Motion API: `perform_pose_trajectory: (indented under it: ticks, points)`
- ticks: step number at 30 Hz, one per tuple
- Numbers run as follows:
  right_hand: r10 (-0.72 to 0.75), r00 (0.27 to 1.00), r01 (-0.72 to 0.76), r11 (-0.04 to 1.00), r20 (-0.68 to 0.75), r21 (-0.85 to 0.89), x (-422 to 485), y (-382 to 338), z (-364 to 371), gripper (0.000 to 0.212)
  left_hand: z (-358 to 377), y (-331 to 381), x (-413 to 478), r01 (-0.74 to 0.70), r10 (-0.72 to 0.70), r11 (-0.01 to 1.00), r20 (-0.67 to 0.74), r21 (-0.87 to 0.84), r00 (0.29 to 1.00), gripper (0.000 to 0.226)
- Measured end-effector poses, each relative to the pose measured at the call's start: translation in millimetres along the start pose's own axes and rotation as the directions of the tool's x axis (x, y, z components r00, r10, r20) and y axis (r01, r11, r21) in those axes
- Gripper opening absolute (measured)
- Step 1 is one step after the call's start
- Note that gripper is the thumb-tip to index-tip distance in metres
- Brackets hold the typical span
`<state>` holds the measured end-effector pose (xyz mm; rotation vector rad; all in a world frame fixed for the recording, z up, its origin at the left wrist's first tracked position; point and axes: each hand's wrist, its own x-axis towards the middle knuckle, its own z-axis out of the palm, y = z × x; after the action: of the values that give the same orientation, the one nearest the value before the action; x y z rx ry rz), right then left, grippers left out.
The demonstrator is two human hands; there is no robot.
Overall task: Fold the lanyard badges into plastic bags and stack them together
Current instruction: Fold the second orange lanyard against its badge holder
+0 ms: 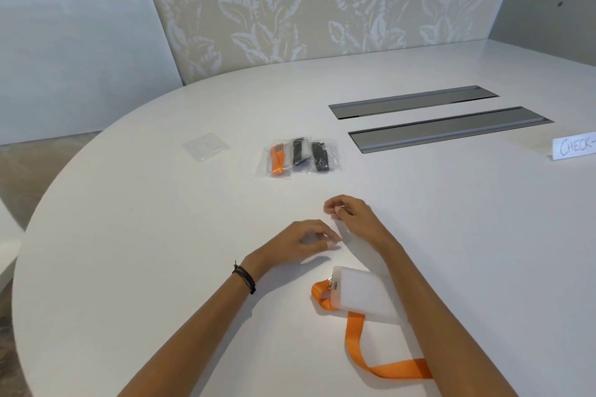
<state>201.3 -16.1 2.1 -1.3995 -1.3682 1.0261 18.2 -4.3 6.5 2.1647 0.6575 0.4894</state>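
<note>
An orange lanyard (355, 337) with a frosted white badge holder (366, 293) lies loose on the white table (129, 251), partly under my right forearm. Just beyond it, my left hand (306, 240) and my right hand (351, 213) are close together, fingers pinched on a thin clear plastic bag (338, 229) that is barely visible between them. Farther out lie three filled bags side by side: one with an orange lanyard (278, 158), two with black lanyards (300, 155) (321, 156). A small pile of empty clear bags (206, 146) sits to their left.
Two grey recessed cable flaps (412, 101) (451, 127) run across the table at the far right. A white folded card lettered "CHECK-" (574, 147) stands at the right edge. A leaf-patterned wall stands behind the table's curved far edge.
</note>
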Motion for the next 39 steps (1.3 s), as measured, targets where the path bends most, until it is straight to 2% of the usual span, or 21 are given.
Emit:
perform_pose_trajectory:
  ticks: [4, 8, 11, 15, 21, 26, 29, 33, 39]
  points:
    - [0.009, 0.997, -0.010, 1.000, 0.080, 0.004, -4, -3, -2, 0.027, 13, 28, -6, -0.041, 0.001, 0.981, 0.203, 0.192, 0.979, 0.030]
    - [0.034, 0.990, -0.032, 0.999, 0.136, -0.016, -4, -6, -5, 0.030, 25, 43, -2, -0.107, -0.028, 0.901, 0.304, 0.420, 0.952, 0.055]
    - [0.037, 0.985, -0.029, 0.998, 0.167, -0.049, -4, -8, -8, 0.032, 31, 47, 1, -0.081, -0.065, 0.912, 0.336, 0.401, 0.940, 0.061]
    - [0.045, 0.978, -0.036, 0.998, 0.203, -0.049, -6, -13, -17, 0.035, 31, 49, 4, -0.003, -0.125, 0.943, 0.362, 0.334, 0.924, 0.055]
    - [0.009, 0.980, 0.024, 0.986, 0.200, -0.166, -8, -26, -43, 0.021, 17, 45, 12, 0.050, -0.108, 0.970, 0.236, 0.238, 0.966, 0.044]
    - [-0.052, 0.990, 0.074, 0.982, 0.132, -0.172, -8, -41, -60, 0.021, -10, 42, 23, 0.074, -0.096, 0.989, 0.177, 0.131, 0.979, 0.035]
    - [-0.076, 0.991, 0.096, 0.979, 0.113, -0.181, -7, -48, -65, 0.021, -30, 41, 28, 0.080, -0.086, 0.994, 0.069, 0.080, 0.994, 0.027]
    - [-0.134, 0.989, 0.144, 0.976, 0.068, -0.165, -4, -57, -60, 0.021, -57, 41, 35, 0.093, -0.091, 0.995, -0.057, 0.028, 0.994, 0.025]
    - [-0.185, 0.977, 0.180, 0.982, -0.110, -0.049, 2, -73, -46, 0.034, -86, 45, 45, 0.081, -0.084, 0.996, -0.195, -0.022, 0.977, 0.021]
